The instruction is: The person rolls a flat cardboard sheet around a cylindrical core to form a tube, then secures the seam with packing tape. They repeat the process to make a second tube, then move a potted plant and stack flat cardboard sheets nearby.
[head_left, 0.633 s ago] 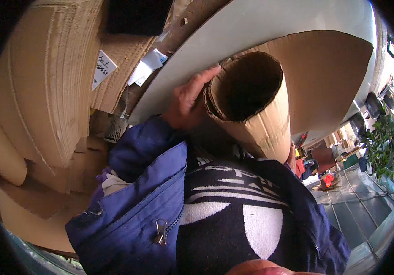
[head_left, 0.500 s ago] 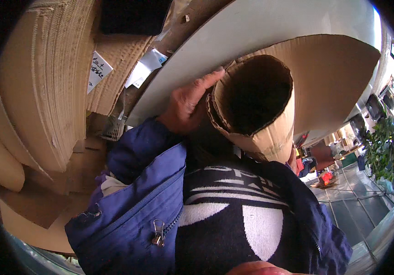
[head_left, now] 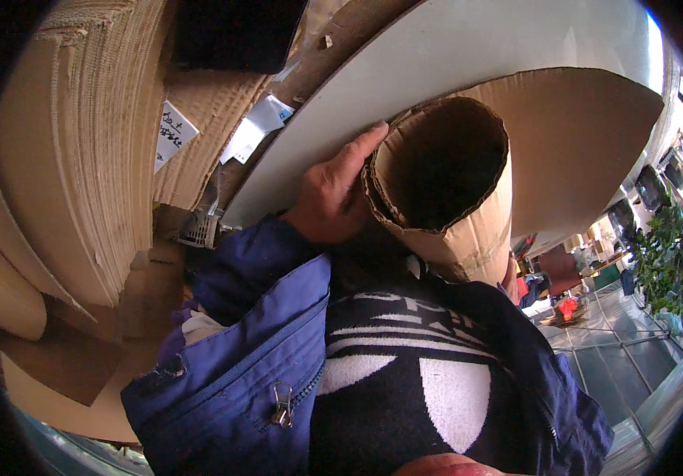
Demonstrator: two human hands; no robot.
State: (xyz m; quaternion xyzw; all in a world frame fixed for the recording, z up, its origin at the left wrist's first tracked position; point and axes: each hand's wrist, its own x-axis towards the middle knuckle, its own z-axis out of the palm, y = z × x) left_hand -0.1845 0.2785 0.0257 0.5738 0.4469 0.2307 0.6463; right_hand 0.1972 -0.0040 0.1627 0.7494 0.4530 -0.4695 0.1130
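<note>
A brown corrugated cardboard sheet [head_left: 579, 135] lies on a pale tabletop, its near end curled into a tube [head_left: 468, 254] whose dark open end faces me. My left hand [head_left: 333, 194] holds the tube's left side, with one finger stretched along the rim and the others out of sight behind the cardboard. Of my right hand [head_left: 509, 278], only a small part shows at the tube's lower right; the tube and my sleeve cover its fingers. The far part of the sheet remains flat and runs off to the right.
Tall stacks of cardboard sheets [head_left: 95, 159] stand at the left. Beside the pale table [head_left: 373, 87] are paper slips [head_left: 255, 131] and a black flat object [head_left: 238, 32]. To the right are a leafy plant [head_left: 667, 254] and a tiled floor [head_left: 619, 341].
The view has shifted slightly, so the stacks and table sit a little lower. My left hand's wrist has dropped slightly against the tube. The tube keeps nearly the same shape.
</note>
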